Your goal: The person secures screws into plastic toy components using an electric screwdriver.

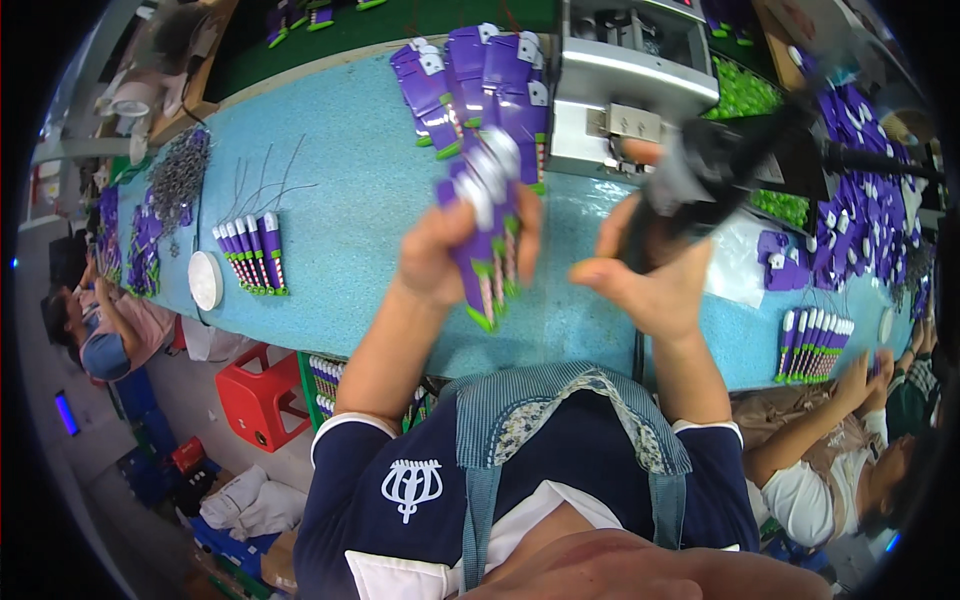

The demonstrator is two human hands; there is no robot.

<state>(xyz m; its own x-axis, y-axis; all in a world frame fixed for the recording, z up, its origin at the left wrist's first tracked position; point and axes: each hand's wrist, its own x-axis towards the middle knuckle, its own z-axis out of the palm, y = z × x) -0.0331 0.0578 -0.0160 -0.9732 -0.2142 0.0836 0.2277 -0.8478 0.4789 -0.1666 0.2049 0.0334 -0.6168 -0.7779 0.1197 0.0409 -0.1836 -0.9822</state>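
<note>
My left hand [440,245] is closed round a bundle of slim purple pieces [487,225] with white heads, striped stems and green tips. My right hand [665,285] is a little to the right, its thumb and fingers apart. A black tool with a pale collar [680,190] crosses in front of its palm and hides part of the fingers; I see no firm grip on it. Beyond the left hand lies a pile of similar purple pieces [470,85], some overlapping.
A metal machine [630,100] stands at the back of the blue table [340,140]. Rows of striped pieces lie at left [250,255] and right [815,345], near a white round lid [205,280]. Co-workers [110,325] sit at both sides. A red stool [262,395] stands below.
</note>
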